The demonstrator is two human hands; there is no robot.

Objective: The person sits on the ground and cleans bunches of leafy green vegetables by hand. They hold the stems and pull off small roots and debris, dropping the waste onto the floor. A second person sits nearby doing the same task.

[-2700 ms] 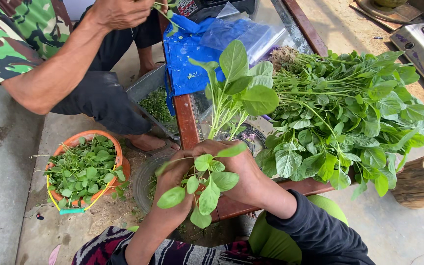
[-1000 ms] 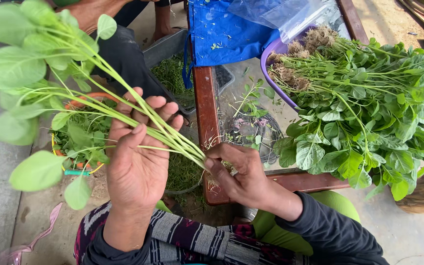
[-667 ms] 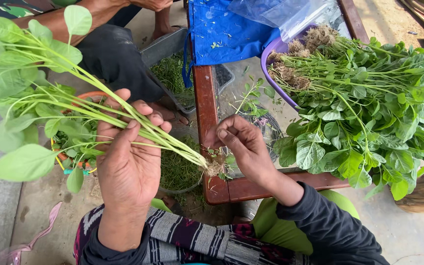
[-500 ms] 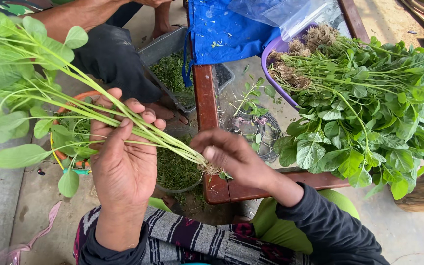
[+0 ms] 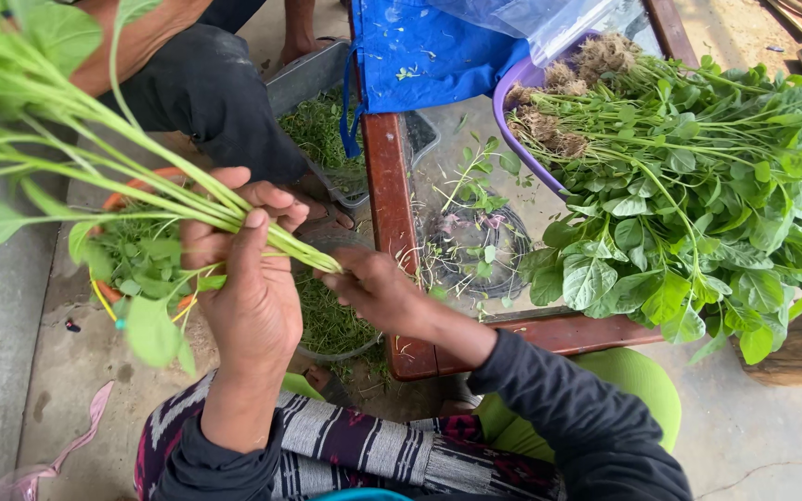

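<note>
My left hand (image 5: 248, 278) grips a bunch of leafy green plants (image 5: 95, 162) by their pale stems, leaves fanning out to the upper left. My right hand (image 5: 378, 292) pinches the root end of that bunch, just right of the left hand, over a round container of trimmings (image 5: 331, 325). A big pile of the same greens (image 5: 698, 195), roots toward the top left, lies in a purple basin (image 5: 512, 102) on the glass-topped table (image 5: 392, 186).
An orange bowl of picked leaves (image 5: 132, 260) sits on the concrete floor under my left hand. Another person in dark trousers (image 5: 215, 88) crouches at the top left beside a grey tray of greens (image 5: 327, 125). A blue bag (image 5: 429, 46) lies on the table.
The bunch has swung from upright in front of me to lying across my left hand. My right hand has moved left along the stems to the root end.
</note>
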